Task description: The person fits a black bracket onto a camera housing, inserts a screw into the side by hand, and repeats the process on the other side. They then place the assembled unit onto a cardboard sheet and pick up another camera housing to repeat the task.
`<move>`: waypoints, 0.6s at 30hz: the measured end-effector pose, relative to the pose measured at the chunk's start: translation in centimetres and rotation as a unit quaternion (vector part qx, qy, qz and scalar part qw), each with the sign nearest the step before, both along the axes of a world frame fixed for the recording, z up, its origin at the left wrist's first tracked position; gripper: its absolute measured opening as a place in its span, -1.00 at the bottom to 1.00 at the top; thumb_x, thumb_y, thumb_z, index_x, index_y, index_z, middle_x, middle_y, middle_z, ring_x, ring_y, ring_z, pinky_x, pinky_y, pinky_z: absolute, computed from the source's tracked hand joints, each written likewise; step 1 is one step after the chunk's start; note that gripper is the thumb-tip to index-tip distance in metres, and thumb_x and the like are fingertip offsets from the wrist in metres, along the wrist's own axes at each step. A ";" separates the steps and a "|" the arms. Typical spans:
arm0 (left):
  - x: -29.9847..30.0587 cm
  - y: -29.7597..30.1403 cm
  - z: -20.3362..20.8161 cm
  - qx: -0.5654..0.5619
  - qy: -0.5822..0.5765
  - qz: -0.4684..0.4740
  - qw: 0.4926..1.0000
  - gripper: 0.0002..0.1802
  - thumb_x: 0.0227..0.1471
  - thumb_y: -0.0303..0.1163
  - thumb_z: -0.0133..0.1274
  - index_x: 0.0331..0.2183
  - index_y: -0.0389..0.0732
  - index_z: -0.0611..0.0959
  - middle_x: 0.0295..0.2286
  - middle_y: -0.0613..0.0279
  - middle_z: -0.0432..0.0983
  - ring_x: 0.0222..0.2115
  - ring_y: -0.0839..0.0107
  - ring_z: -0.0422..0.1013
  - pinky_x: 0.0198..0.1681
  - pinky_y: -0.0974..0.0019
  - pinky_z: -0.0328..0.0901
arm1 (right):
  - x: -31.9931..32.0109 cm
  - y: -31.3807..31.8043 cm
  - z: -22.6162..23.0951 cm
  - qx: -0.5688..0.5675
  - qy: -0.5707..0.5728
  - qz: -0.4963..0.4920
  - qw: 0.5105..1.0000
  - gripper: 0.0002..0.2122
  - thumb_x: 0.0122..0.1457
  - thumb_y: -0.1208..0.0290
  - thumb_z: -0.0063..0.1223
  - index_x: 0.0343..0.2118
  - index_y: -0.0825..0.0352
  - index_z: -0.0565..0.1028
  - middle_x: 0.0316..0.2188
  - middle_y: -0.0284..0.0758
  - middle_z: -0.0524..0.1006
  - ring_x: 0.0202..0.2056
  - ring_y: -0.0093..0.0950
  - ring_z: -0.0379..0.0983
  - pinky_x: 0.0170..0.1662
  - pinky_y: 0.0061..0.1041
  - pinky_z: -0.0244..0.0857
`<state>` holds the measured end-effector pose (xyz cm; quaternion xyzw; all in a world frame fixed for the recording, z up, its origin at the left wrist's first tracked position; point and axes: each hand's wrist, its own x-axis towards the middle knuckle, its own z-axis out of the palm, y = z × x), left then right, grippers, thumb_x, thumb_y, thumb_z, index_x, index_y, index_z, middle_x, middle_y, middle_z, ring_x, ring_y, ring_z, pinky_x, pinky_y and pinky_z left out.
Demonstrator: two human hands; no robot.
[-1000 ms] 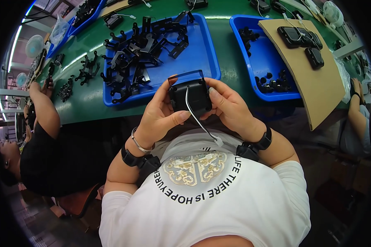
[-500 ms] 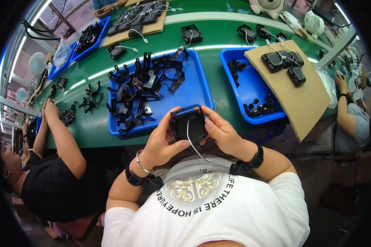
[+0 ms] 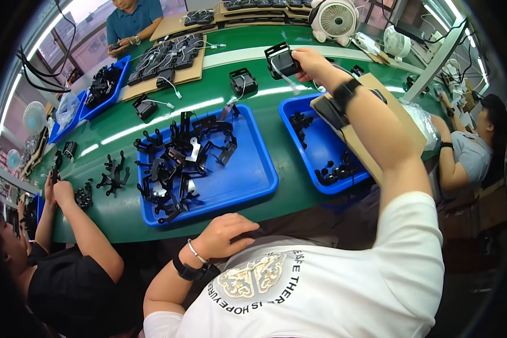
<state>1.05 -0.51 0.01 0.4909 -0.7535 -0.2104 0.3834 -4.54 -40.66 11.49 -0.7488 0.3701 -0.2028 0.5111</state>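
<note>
Right hand [image 3: 314, 65] pinching black boxy unit [image 3: 286, 63] by right edge, out at bracket-filled blue tray's [image 3: 242, 180] one o'clock. Left hand [image 3: 228, 234] near six, empty, fingers loosely together. Imo: firm grip, white cable [image 3: 288, 82] clear of snags.

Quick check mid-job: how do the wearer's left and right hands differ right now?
Load: the right hand grips a black unit; the left hand shows nothing in it.
Position: the right hand reaches far out over the green table; the left hand is close to the white shirt.
Wrist: the left hand's has a silver bracelet; none shows at the right hand's.
Shared: both are bare, with black bands at the wrist.
</note>
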 end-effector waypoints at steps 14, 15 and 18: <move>0.5 0.3 -0.5 -0.016 0.061 0.040 0.997 -0.74 -0.29 -0.57 0.18 -0.39 -0.29 0.59 -0.50 0.13 0.51 -0.49 0.23 0.43 -0.43 0.31 0.32 | 6.6 -9.6 -8.5 -0.015 0.290 -0.096 0.952 -0.75 0.14 0.36 -0.29 -0.31 0.43 0.40 -0.54 -0.11 0.51 -0.69 -0.33 0.43 -0.63 -0.35 0.37; 0.5 0.1 -0.6 -0.017 0.065 0.036 0.997 -0.74 -0.30 -0.57 0.18 -0.39 -0.29 0.58 -0.50 0.13 0.51 -0.50 0.23 0.43 -0.43 0.31 0.32 | 6.2 -9.8 -7.9 -0.074 0.337 -0.032 0.938 -0.74 0.15 0.36 -0.29 -0.32 0.43 0.41 -0.53 -0.11 0.52 -0.70 -0.33 0.43 -0.62 -0.36 0.37; 0.6 -0.1 -0.5 -0.017 0.066 0.036 0.997 -0.74 -0.31 -0.59 0.17 -0.40 -0.29 0.58 -0.50 0.13 0.51 -0.50 0.22 0.43 -0.43 0.31 0.31 | 4.9 -9.5 -5.3 -0.163 0.369 0.089 0.911 -0.75 0.14 0.37 -0.25 -0.36 0.44 0.45 -0.53 -0.16 0.54 -0.64 -0.35 0.47 -0.58 -0.39 0.39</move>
